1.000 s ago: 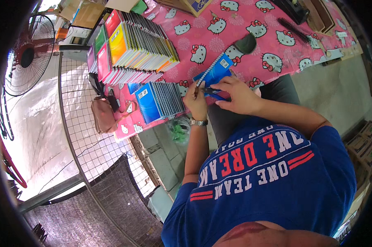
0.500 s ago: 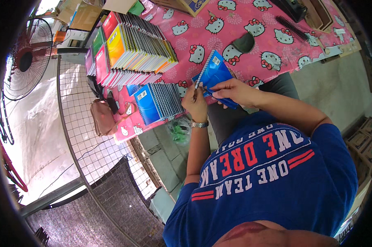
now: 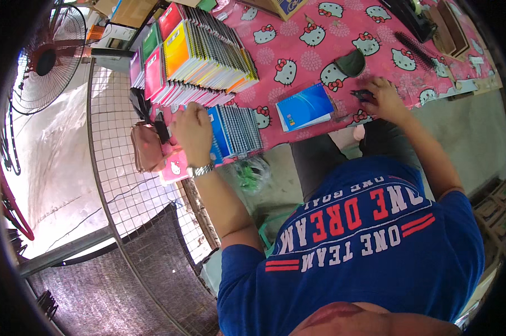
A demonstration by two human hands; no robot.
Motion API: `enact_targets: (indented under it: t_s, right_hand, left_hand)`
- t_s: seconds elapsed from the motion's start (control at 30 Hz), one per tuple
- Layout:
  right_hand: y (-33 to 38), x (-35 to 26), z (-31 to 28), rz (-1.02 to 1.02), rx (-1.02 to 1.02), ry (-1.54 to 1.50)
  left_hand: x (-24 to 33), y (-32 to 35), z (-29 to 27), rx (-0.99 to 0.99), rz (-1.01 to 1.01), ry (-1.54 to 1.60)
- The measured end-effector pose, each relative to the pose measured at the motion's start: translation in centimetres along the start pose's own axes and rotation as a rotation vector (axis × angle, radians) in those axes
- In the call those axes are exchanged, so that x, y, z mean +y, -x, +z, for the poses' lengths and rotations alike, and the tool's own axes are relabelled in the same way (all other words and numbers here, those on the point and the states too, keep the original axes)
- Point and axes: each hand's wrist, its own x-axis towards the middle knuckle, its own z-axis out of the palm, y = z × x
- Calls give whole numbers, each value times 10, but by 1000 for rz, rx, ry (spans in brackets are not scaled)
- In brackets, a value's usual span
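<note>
Both apart, our left hand [image 3: 193, 131] overlaps blue spiral-bound notebooks [image 3: 239, 131], likely rowed for easy grasping; our right hand [image 3: 385, 101] meets a small dark tool [image 3: 363, 96], grips indiscernible.

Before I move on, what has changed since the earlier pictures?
The blue notebook, held earlier, has been let go and lies on the pink tablecloth. The left hand has moved left to the row of blue notebooks; whether it grips one is unclear. The right hand has moved right, with a dark tool at its fingers. The tall notebook stack and hairbrush stayed put.
</note>
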Motion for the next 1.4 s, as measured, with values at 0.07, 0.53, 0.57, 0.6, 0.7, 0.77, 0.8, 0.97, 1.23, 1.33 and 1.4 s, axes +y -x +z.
enact_targets:
  t_s: [0.07,0.53,0.57,0.6,0.7,0.77,0.8,0.97,1.23,1.33,1.4]
  right_hand:
    - [-15,7,-6,54,111,71]
    - [-53,187,-10,279,357,497]
    - [-56,193,-8,335,391,408]
    - [-58,204,-7,341,393,410]
    - [-57,220,-14,228,459,84]
    - [-60,192,-23,551,410,-643]
    - [-53,183,-30,561,413,-636]
    - [-37,97,-59,540,87,-1184]
    - [13,-77,36,454,-885,-1653]
    - [7,-93,44,631,-679,-1753]
    - [-2,-96,44,562,-578,-1670]
  left_hand:
    - [-6,2,25,39,-7,203]
    - [-21,64,56,-67,-195,428]
    - [-17,64,56,-36,-236,439]
    - [-15,63,58,-5,-272,454]
    - [-15,60,59,-9,-282,470]
    - [-20,63,57,-15,-295,482]
    - [-23,60,57,-23,-292,505]
    - [46,30,28,356,-36,402]
    - [133,-11,147,-534,107,895]
    - [140,-17,147,-687,142,705]
    - [135,-6,144,-718,176,595]
